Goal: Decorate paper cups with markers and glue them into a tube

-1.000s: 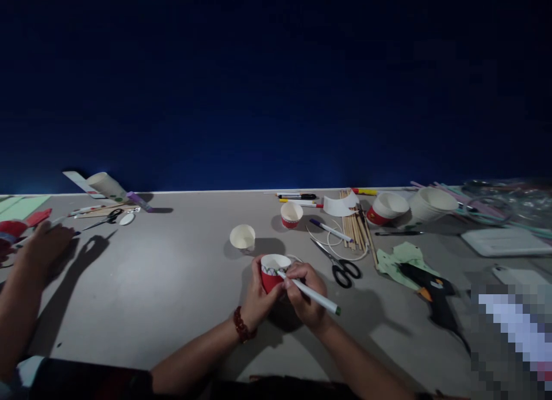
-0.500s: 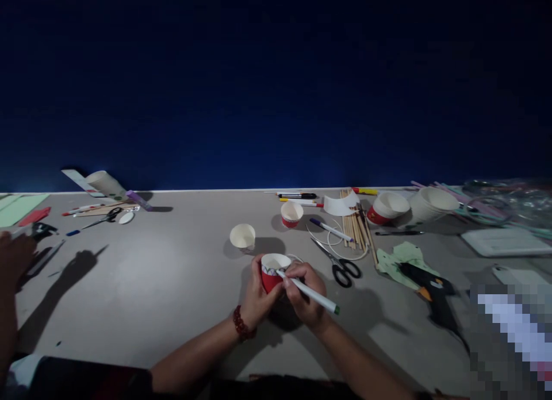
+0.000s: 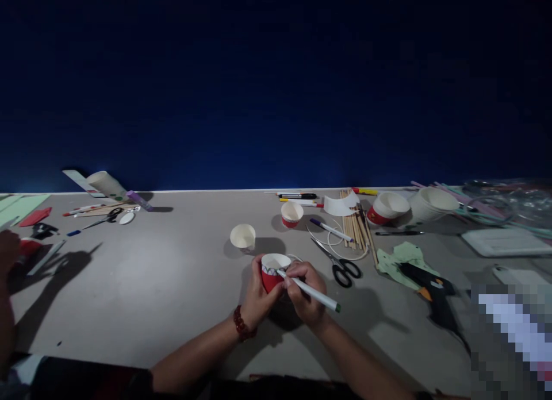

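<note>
Co-worker's hand (image 3: pixel 7 252) shifted farther left; red item (image 3: pixel 30 248), hidden moment ago, now shows beside it.

two bare hands, one left (image 3: pixel 257 293) and one right (image 3: pixel 307 288), plus one co-worker's hand (image 3: pixel 7 250) partly in view. three small round paper cups stand mid-table: one red with a patterned white band (image 3: pixel 269 283), one white with a red lower part (image 3: pixel 292 216), one cream (image 3: pixel 242 237). two larger white cup shapes, one red-banded (image 3: pixel 379 215) and one paler (image 3: pixel 426 209); how many are nested cannot be told. two black-handled metal scissors, right (image 3: pixel 338 265) and left (image 3: pixel 102 220). one black glue gun (image 3: pixel 444 308). one green-ended white marker (image 3: pixel 319 296). one bundle of thin tan wooden sticks (image 3: pixel 351 233), too overlapped to count.
</note>
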A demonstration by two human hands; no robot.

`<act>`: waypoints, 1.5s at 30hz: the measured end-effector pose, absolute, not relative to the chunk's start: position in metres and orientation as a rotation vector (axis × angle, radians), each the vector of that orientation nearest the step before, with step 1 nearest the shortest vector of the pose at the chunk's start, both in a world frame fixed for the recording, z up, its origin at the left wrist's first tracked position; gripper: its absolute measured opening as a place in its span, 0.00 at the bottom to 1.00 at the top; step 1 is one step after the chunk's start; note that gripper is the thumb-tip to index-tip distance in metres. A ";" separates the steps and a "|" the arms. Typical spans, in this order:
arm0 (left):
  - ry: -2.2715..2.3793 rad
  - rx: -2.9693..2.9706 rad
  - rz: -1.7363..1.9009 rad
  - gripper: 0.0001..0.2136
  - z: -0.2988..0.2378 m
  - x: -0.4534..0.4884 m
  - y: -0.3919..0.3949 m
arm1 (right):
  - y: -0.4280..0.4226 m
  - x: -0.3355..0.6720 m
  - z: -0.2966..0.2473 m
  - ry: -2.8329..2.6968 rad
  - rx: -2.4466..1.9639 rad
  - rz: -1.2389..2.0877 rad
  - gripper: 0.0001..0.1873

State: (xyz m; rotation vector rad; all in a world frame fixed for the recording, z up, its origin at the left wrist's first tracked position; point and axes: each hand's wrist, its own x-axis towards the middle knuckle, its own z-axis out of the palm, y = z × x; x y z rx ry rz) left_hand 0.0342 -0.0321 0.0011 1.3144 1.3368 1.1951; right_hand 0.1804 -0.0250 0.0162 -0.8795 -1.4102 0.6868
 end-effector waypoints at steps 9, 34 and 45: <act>1.332 1.335 1.182 0.31 0.002 0.033 -0.033 | -0.025 0.179 0.020 -1.389 -0.850 0.677 0.06; 1.372 1.347 1.176 0.31 -0.001 0.033 -0.032 | -0.023 0.180 0.020 -1.390 -0.876 0.657 0.05; 1.323 1.331 1.204 0.31 -0.001 0.033 -0.032 | -0.022 0.180 0.017 -1.350 -0.867 0.684 0.06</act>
